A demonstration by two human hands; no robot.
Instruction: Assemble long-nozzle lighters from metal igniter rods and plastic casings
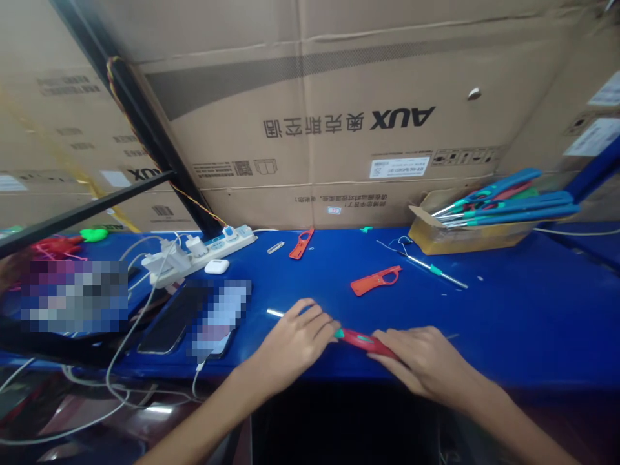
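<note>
Both grips are closed around one red lighter [364, 341], which lies nearly level above the front edge of the blue desk [310, 281]. The left grip [303, 336] wraps the slim end with its fingers curled over the top, so most of the shaft is hidden; a short piece of bright metal tube sticks out past the knuckles, and a green collar shows on the other side. The right grip [419, 355] clasps the rounded handle, thumb and fingers on either side of the smooth red plastic.

Behind them on the desk lie two flat red plastic shells, each with an oval loop: one nearer shell [369, 283] and one farther shell [298, 248]. To the right is a thin metal rod [450, 278] with a green fitting and fine wires at one end. A yellowish cardboard box [467, 239] with torn flaps holds a pile of long blue lighters [520, 208]. At the left are a white power strip [216, 248], a glossy white case [216, 266] with rounded corners and two flat phones [169, 320]. Large brown cartons [232, 84] stand behind.
</note>
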